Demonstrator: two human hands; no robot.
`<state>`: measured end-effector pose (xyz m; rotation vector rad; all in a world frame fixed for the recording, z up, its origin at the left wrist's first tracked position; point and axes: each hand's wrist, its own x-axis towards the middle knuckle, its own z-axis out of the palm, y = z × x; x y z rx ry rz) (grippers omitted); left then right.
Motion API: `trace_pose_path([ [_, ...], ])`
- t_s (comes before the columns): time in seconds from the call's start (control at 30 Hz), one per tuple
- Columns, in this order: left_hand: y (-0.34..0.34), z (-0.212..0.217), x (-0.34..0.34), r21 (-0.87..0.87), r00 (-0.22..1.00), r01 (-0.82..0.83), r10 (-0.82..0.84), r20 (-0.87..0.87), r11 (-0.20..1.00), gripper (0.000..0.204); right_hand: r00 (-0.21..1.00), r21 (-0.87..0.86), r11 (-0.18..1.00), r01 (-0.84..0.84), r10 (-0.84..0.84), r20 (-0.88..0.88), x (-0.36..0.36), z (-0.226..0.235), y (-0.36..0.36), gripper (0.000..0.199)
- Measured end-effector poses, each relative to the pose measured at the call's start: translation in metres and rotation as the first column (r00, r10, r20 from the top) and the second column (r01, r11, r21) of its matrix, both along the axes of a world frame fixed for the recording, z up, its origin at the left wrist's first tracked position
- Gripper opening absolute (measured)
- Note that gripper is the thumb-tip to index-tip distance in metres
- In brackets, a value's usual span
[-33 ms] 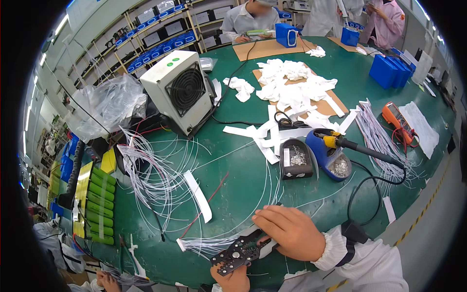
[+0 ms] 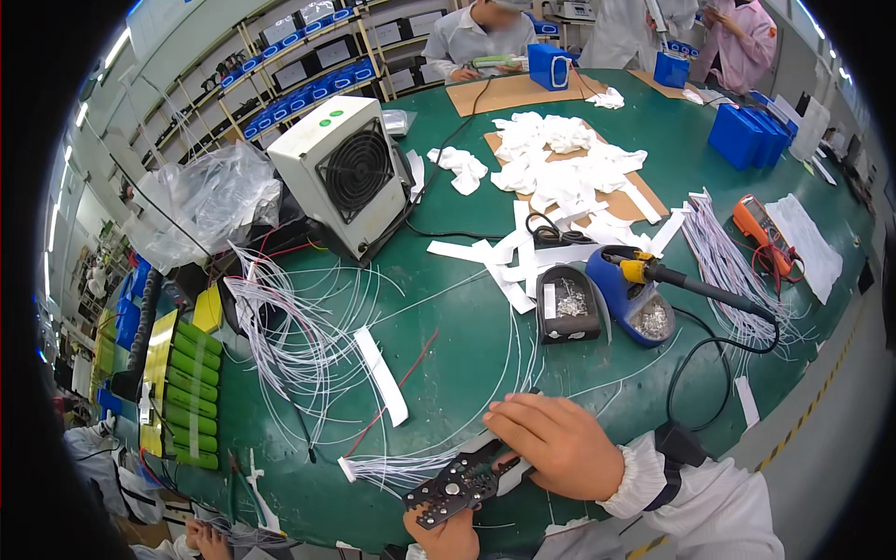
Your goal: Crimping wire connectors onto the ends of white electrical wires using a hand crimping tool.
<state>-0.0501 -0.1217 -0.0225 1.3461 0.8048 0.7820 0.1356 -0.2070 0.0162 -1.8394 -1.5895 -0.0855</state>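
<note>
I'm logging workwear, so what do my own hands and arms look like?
The right hand is bare; its white sleeve has a gathered cuff, and a black strap bearing a dark block crosses it. The left hand is bare too, with a sliver of white cuff.

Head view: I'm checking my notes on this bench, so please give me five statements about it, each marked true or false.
1. The right hand is on the wire stripper. True.
2. The fan unit stands to the right of the soldering iron. False: the fan unit is to the left of the soldering iron.
3. The multimeter is orange. True.
4. The green cells are at the right end of the table. False: the green cells are at the left end of the table.
5. The left hand is at the stripper's head end. True.
</note>
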Motion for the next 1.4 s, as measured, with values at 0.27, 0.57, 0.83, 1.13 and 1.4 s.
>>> trace_pose_path([
  [0.27,0.003,-0.01,-0.007,0.301,0.992,0.082,-0.05,-0.112,0.95,0.015,0.999,0.007,1.0,0.018,-0.018,0.046,0.0,0.002,-0.001,0.045],
  [0.57,0.001,-0.01,-0.003,-0.036,1.0,0.014,-0.014,0.012,0.999,0.021,1.0,0.006,1.0,0.016,-0.016,0.023,0.0,-0.005,-0.001,0.059],
  [0.83,0.007,-0.019,-0.01,0.136,0.996,0.067,-0.058,-0.069,0.988,0.021,0.999,-0.005,1.0,0.014,-0.014,0.046,-0.001,0.0,-0.001,0.042],
  [1.13,0.005,-0.029,-0.015,0.205,0.997,0.018,-0.003,-0.074,0.979,0.022,0.997,0.002,1.0,0.008,-0.008,0.075,-0.001,-0.001,-0.001,0.04],
  [1.4,0.004,-0.014,-0.002,0.119,0.995,0.012,-0.024,0.097,0.993,0.021,1.0,-0.04,0.999,-0.019,0.019,0.016,0.0,-0.004,-0.002,0.063],
])
